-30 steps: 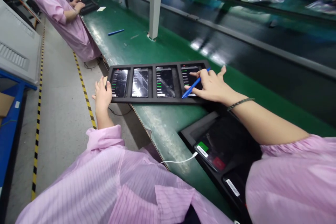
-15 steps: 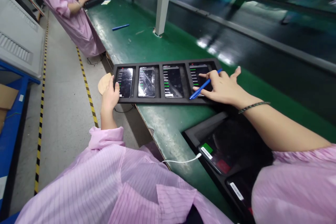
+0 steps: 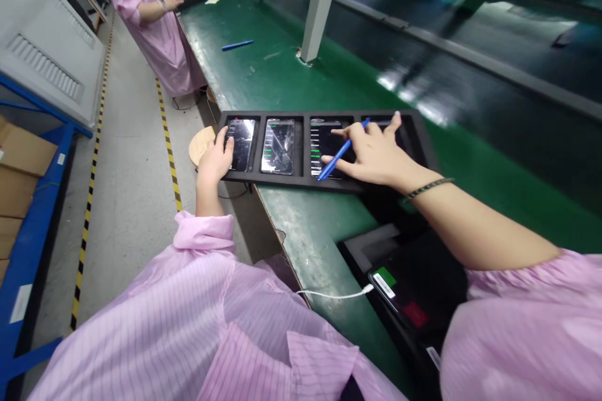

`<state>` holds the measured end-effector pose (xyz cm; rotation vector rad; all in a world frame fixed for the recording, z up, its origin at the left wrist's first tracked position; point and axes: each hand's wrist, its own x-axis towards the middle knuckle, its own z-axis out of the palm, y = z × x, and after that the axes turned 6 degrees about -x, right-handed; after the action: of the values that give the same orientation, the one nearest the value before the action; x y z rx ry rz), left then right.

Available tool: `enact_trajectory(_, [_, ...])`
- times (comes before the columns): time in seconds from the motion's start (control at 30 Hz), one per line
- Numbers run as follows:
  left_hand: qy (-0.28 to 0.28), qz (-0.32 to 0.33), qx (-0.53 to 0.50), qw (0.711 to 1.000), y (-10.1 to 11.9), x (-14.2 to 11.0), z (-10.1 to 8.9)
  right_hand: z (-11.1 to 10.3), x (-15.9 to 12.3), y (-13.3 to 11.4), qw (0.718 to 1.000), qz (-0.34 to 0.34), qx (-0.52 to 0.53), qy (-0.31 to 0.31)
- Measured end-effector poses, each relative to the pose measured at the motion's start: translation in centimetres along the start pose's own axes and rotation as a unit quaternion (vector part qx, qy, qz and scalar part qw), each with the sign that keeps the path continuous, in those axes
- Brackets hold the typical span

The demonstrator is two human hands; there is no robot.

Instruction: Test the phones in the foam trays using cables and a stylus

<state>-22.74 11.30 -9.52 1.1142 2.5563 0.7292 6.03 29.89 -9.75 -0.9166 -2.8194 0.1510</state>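
A black foam tray (image 3: pixel 301 182) with phones in its compartments lies across the workbench, its left end out past the bench edge. My left hand (image 3: pixel 216 156) grips that left end, fingertips over the rim beside the leftmost phone (image 3: pixel 243 145). A blue pen (image 3: pixel 343 149) is held slantwise between the fingers of my right hand (image 3: pixel 376 153). That hand is over the third phone (image 3: pixel 320 135), index finger and thumb at its screen, and partly covers the rightmost compartment. The second phone (image 3: pixel 277 145) shows lines of text, some green.
Another black tray (image 3: pixel 362 247) sits nearer on the green bench (image 3: pixel 301 225), holding a phone (image 3: pixel 383 285) plugged into a white cable (image 3: pixel 333 295). Another blue pen (image 3: pixel 237 45) lies farther off. A post (image 3: pixel 320 12) rises from the bench. A co-worker (image 3: pixel 145 19) stands at the far left.
My right hand, with the pen, has moved left from the rightmost phone to the third one. The left hand stays at the tray's left end. The view has shifted slightly.
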Motion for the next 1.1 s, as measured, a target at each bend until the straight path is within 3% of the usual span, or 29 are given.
enact_trajectory(0.2, [-0.021,-0.034,0.032,0.999,1.4,-0.6,0.0,0.7,1.8,-1.8,0.999,-0.025,0.024,-0.004])
enact_trajectory(0.47, [-0.023,-0.038,0.037,0.998,1.4,-0.5,0.2,2.7,4.9,-6.3,0.994,-0.101,0.044,0.018])
enact_trajectory(0.7, [-0.023,-0.039,0.03,0.999,1.4,-0.5,0.2,3.2,5.0,-6.7,0.993,-0.104,0.052,0.013])
enact_trajectory(0.87, [-0.029,-0.032,0.036,0.998,1.4,-0.5,0.0,0.7,3.4,-4.2,0.997,-0.053,0.039,0.03])
enact_trajectory(1.1, [-0.033,-0.034,0.051,0.998,1.3,-0.3,0.0,-1.5,-1.3,4.8,0.984,0.152,0.049,0.08])
